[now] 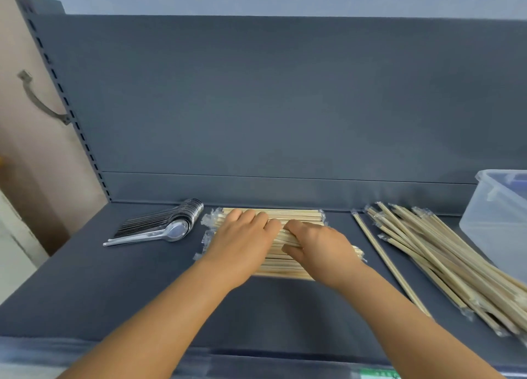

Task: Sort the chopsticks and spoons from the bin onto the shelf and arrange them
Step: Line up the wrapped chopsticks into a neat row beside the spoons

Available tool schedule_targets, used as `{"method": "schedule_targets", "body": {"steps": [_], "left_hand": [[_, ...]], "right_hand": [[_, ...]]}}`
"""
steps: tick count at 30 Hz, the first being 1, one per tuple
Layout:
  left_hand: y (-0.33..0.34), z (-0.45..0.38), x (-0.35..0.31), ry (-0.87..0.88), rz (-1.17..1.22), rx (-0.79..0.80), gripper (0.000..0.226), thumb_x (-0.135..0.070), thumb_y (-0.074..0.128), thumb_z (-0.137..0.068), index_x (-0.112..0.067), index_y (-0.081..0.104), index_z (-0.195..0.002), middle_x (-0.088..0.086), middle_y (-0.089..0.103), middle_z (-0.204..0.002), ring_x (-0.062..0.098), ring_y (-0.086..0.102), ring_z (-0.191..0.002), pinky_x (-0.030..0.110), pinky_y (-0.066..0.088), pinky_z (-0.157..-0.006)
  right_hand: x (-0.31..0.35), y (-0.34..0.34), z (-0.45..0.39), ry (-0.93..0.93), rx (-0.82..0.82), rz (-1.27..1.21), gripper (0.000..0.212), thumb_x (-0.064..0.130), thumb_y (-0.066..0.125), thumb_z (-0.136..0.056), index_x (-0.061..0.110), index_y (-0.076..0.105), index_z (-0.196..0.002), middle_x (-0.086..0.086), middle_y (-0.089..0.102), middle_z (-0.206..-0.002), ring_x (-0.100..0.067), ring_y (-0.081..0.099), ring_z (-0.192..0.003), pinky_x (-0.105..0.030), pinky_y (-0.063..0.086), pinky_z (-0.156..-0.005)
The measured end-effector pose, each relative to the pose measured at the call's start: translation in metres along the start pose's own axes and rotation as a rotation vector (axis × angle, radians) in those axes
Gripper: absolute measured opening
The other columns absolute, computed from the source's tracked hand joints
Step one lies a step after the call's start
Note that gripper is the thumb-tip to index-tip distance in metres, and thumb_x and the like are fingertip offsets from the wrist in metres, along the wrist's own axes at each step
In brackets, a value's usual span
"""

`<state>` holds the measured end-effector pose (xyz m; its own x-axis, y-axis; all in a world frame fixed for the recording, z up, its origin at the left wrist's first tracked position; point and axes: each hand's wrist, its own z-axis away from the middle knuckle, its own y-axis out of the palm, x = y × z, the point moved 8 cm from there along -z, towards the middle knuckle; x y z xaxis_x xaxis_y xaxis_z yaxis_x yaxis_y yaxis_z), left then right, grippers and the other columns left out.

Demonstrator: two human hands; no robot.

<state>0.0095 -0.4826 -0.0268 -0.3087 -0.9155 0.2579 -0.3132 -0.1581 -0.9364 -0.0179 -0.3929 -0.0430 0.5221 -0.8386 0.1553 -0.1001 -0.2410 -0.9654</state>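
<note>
A neat row of wrapped wooden chopsticks (302, 217) lies crosswise in the middle of the grey shelf (85, 279). My left hand (242, 241) rests flat on the row's left half, fingers straight. My right hand (319, 244) lies on the right half, its fingers and thumb curled round a few chopsticks. A stack of clear plastic spoons (168, 224) lies to the left by the back wall. A loose pile of wrapped chopsticks (439, 253) sprawls at the right, one pair (390, 264) apart from it.
A translucent plastic bin (496, 216) stands at the far right against the back panel. The shelf's slotted upright (65, 102) rises at the left. A transparent price rail runs along the shelf's front edge (256, 361).
</note>
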Motion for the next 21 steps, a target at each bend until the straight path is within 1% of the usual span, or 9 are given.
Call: {"method": "schedule_targets", "body": {"steps": [1,3,5,8,9,11,14,17,21], "left_hand": [[0.007,-0.001,0.007,-0.016,0.021,0.005,0.060,0.008,0.049,-0.073,-0.017,0.037,-0.127,-0.001,0.045,-0.116,0.023,0.041,-0.111,0.032,0.026,-0.097],[0.022,-0.006,0.018,-0.038,0.058,0.033,0.057,0.009,0.044,-0.075,-0.017,0.037,-0.125,-0.001,0.044,-0.116,0.023,0.040,-0.112,0.034,0.025,-0.103],[0.036,-0.014,0.027,-0.053,0.087,0.029,0.053,0.009,0.043,-0.077,-0.018,0.037,-0.123,-0.001,0.044,-0.115,0.022,0.040,-0.112,0.033,0.025,-0.102],[0.052,-0.032,0.041,-0.074,0.150,-0.019,0.037,0.000,0.046,-0.087,-0.020,0.040,-0.118,-0.003,0.045,-0.110,0.022,0.042,-0.108,0.031,0.027,-0.091],[0.057,-0.038,0.045,-0.084,0.180,-0.024,0.034,-0.003,0.047,-0.090,-0.021,0.040,-0.119,-0.003,0.046,-0.111,0.022,0.042,-0.107,0.031,0.027,-0.090],[0.067,-0.051,0.053,-0.098,0.229,-0.006,0.042,-0.002,0.046,-0.089,-0.022,0.039,-0.125,-0.002,0.045,-0.113,0.022,0.041,-0.107,0.031,0.027,-0.091],[0.082,-0.068,0.060,-0.122,0.277,0.052,0.062,0.009,0.041,-0.079,-0.024,0.035,-0.132,-0.001,0.041,-0.116,0.023,0.037,-0.109,0.032,0.029,-0.096],[0.089,-0.079,0.064,-0.136,0.299,0.065,0.066,0.011,0.040,-0.077,-0.024,0.036,-0.132,0.000,0.042,-0.118,0.024,0.037,-0.112,0.032,0.029,-0.099],[0.100,-0.087,0.066,-0.148,0.323,0.103,0.069,0.010,0.042,-0.078,-0.025,0.034,-0.137,0.001,0.040,-0.124,0.023,0.035,-0.115,0.033,0.027,-0.102]], "right_hand": [[-0.001,0.004,-0.004,-0.037,0.000,0.008,0.024,0.035,0.043,-0.095,0.019,0.047,-0.113,-0.001,0.062,-0.104,-0.027,0.057,-0.100,-0.031,0.037,-0.076],[-0.003,0.011,-0.012,-0.093,0.010,0.038,0.030,0.031,0.039,-0.096,0.021,0.046,-0.124,0.000,0.059,-0.111,-0.023,0.054,-0.108,-0.031,0.035,-0.089],[-0.008,0.017,-0.020,-0.097,0.030,0.082,0.036,0.028,0.037,-0.098,0.024,0.041,-0.133,0.001,0.057,-0.117,-0.022,0.051,-0.113,-0.031,0.033,-0.097],[-0.015,0.021,-0.039,-0.081,0.005,0.126,0.036,0.025,0.036,-0.099,0.026,0.040,-0.135,0.001,0.058,-0.116,-0.023,0.052,-0.112,-0.032,0.032,-0.098],[-0.018,0.022,-0.046,-0.073,-0.005,0.136,0.036,0.024,0.036,-0.099,0.026,0.041,-0.134,0.001,0.058,-0.115,-0.023,0.053,-0.111,-0.032,0.032,-0.098],[-0.025,0.025,-0.062,-0.053,-0.015,0.159,0.036,0.025,0.037,-0.099,0.028,0.043,-0.134,0.001,0.059,-0.114,-0.023,0.054,-0.108,-0.031,0.033,-0.095],[-0.038,0.032,-0.082,-0.016,-0.020,0.176,0.035,0.026,0.039,-0.098,0.032,0.044,-0.132,0.002,0.060,-0.111,-0.022,0.054,-0.106,-0.030,0.033,-0.091],[-0.047,0.039,-0.097,0.006,-0.022,0.155,0.033,0.026,0.040,-0.098,0.033,0.048,-0.128,0.002,0.060,-0.110,-0.022,0.053,-0.106,-0.030,0.033,-0.091],[-0.053,0.048,-0.105,0.009,-0.031,0.116,0.035,0.022,0.040,-0.097,0.034,0.049,-0.129,0.002,0.060,-0.110,-0.021,0.052,-0.107,-0.029,0.031,-0.092]]}}
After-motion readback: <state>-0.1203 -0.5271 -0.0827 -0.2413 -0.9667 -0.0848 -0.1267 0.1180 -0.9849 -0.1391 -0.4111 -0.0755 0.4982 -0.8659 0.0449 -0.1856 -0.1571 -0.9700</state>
